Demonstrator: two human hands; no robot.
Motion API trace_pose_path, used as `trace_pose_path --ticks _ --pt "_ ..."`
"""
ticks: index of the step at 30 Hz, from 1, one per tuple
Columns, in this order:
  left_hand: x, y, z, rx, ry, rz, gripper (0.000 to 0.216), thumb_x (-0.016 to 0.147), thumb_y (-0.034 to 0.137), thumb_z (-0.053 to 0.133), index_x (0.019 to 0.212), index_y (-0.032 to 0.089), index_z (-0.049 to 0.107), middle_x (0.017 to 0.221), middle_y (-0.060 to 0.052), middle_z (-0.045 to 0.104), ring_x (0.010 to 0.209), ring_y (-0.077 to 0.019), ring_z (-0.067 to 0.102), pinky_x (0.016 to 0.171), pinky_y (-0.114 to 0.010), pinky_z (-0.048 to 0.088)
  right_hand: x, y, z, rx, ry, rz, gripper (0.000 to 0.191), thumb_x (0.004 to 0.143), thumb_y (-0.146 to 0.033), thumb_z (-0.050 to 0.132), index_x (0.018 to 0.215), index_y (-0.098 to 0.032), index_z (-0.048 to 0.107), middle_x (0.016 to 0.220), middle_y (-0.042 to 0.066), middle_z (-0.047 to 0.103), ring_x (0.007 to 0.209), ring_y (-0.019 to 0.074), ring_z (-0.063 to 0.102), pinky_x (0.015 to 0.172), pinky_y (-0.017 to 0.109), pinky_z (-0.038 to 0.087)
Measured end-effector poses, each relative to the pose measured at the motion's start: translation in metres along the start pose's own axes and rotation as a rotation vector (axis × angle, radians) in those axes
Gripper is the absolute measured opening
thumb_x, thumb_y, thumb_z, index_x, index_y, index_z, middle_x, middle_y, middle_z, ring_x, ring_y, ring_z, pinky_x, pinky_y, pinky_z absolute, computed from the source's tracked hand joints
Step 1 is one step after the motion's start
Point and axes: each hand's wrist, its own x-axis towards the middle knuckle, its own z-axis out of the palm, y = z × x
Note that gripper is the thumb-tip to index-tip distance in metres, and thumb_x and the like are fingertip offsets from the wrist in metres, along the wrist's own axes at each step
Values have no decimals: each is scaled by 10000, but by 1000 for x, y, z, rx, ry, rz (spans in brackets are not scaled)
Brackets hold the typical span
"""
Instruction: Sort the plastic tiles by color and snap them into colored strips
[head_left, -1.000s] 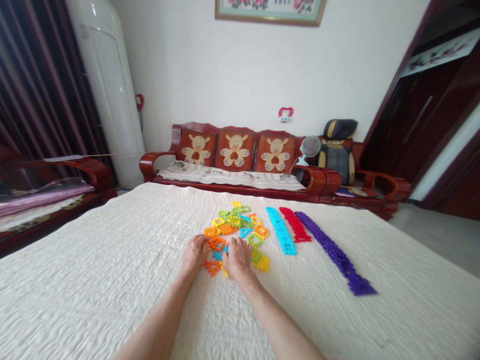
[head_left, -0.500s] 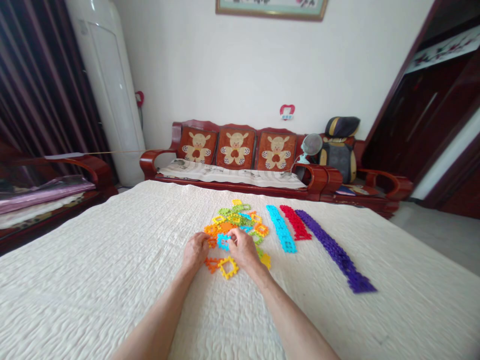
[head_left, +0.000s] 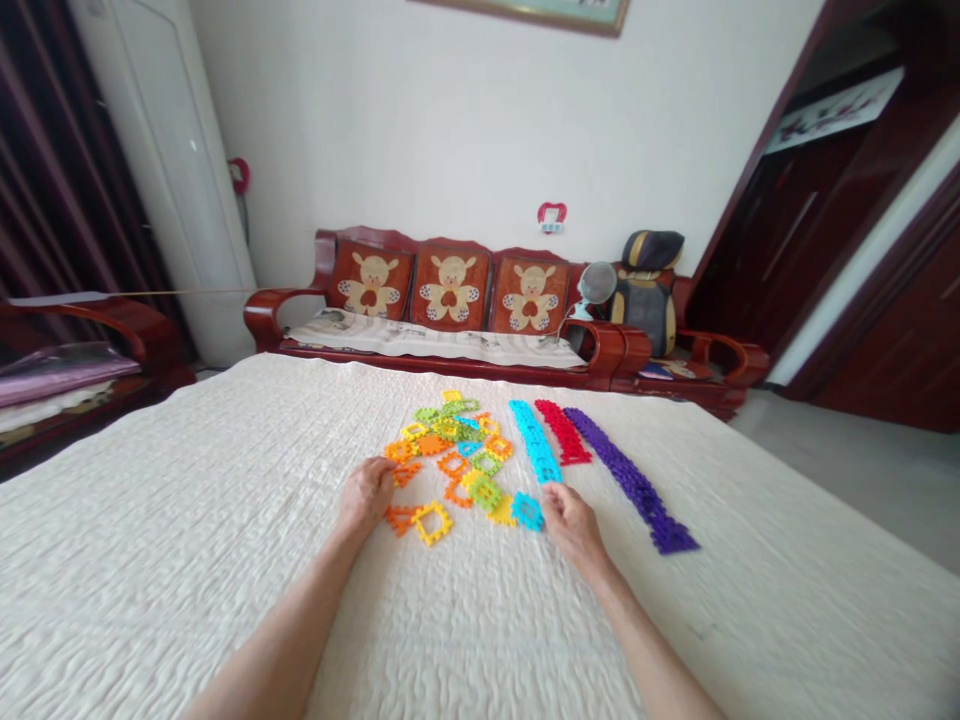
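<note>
Working on a cream quilted bed cover [head_left: 187, 560], both forearms reaching in from the near edge. Left hand [head_left: 365, 497] resting knuckles-up at the near-left side of the loose tile pile [head_left: 450, 450], fingers curled loosely, fingertips touching an orange tile [head_left: 405, 473]; not clear whether anything is actually being gripped. Right hand [head_left: 571, 520] lying palm-down just beyond the near end of the cyan strip [head_left: 534, 454], fingers bent, thumb and forefinger closing on or just touching a single cyan tile [head_left: 527, 511]; real pinch or mere contact not being told from this angle. Cyan tile sitting flat on the cover at the near-right fringe of the pile, just short of the strip's near end, apart from it. Yellow square-frame tile [head_left: 432, 522] and another orange piece [head_left: 397, 518] lying just beside each other between the two hands, nearer the left one. Green tile [head_left: 485, 492] sitting near the cyan tile, on the pile side. Three joined strips running side by side toward the far edge: cyan, then red strip [head_left: 562, 433], then the longer purple strip [head_left: 628, 482] reaching nearest the right edge. Red wooden sofa [head_left: 465, 330] standing past the far edge.
</note>
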Motion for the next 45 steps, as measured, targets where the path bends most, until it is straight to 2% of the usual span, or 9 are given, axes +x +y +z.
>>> trace_pose_path --ticks 4,8,11,16,18,26,32,45 --pt "0 0 -1 11 -8 1 322 771 178 398 906 175 689 1018 -63 689 926 -176 625 877 -282 459 -6 -7 2 -30 -132 -168 461 689 -249 514 1143 -176 553 1129 90 590 997 196 568 888 320 439" --pt "0 0 -1 8 -3 11 321 772 182 395 903 185 687 1011 -54 690 926 -172 621 876 -276 458 -11 -14 0 -128 -186 -236 439 670 -172 500 1103 -176 576 1123 85 585 1081 206 510 970 339 375" --pt "0 -1 -1 0 -4 11 316 771 187 398 896 199 687 998 -41 691 911 -171 622 855 -271 465 -12 -14 2 -123 -135 -230 392 692 -204 517 1078 -179 579 1078 76 599 1047 203 521 946 329 388" --pt "1 -4 1 -5 5 -2 292 773 208 422 894 213 687 994 -37 687 900 -185 625 833 -292 476 -1 6 3 -158 174 -73 408 754 -392 532 1091 -163 555 1027 90 599 991 220 530 888 347 407" --pt "1 -5 2 -4 -1 7 293 779 210 416 893 208 686 992 -40 685 897 -185 624 839 -294 475 5 14 2 -216 238 -2 427 762 -425 527 1087 -149 553 1007 99 597 979 230 527 880 352 401" --pt "0 -4 2 8 -13 9 306 785 213 397 907 200 677 1025 -45 679 922 -182 622 845 -285 469 10 15 3 -383 182 49 418 791 -410 520 1097 -127 553 1002 114 594 951 236 521 836 325 387" --pt "0 -1 -1 6 -11 6 303 776 191 403 897 201 680 998 -42 690 914 -173 623 854 -275 464 9 14 5 -435 193 54 444 781 -446 529 1092 -131 550 1000 118 580 940 246 521 807 323 383" --pt "0 3 -2 -37 -5 -6 308 756 129 404 874 185 684 997 -51 691 924 -167 624 880 -288 459 10 21 8 -390 249 1 357 796 -419 498 1032 -156 552 954 93 567 914 230 524 803 323 390"
